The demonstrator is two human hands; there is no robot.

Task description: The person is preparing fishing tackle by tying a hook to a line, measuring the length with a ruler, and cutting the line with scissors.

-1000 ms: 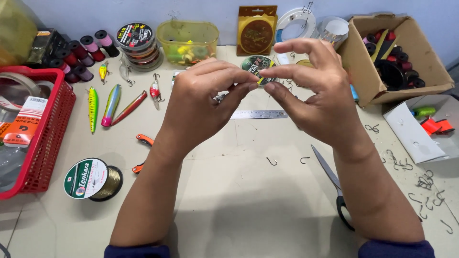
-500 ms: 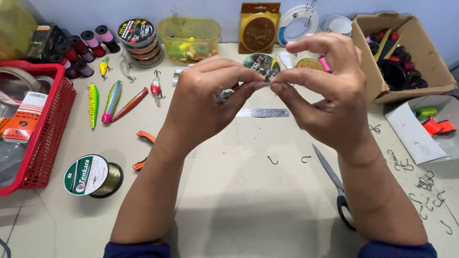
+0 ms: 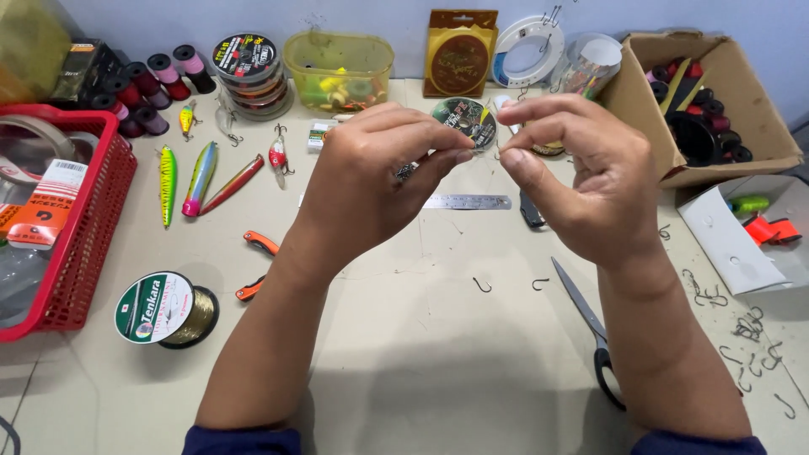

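Both hands are raised over the middle of the table, fingertips almost meeting. My left hand point(image 3: 371, 181) pinches a small metal fishing piece point(image 3: 407, 172), its grey end showing under the fingers. My right hand point(image 3: 581, 173) pinches thumb against forefinger close to it; what lies between them is too thin to see, possibly fishing line. Under the hands lies a steel ruler point(image 3: 468, 202). Two loose hooks point(image 3: 481, 285) rest on the table below them.
Scissors point(image 3: 586, 324) lie at the right, orange-handled pliers point(image 3: 257, 265) and a line spool point(image 3: 164, 309) at the left. Lures point(image 3: 200, 177), a red basket point(image 3: 84, 227), a yellow tub point(image 3: 337, 72), a cardboard box point(image 3: 716, 101) and several hooks point(image 3: 750, 345) ring the table.
The hands have parted slightly, the right moving to the right. The colourful bit seen between the fingertips one second ago is no longer visible.
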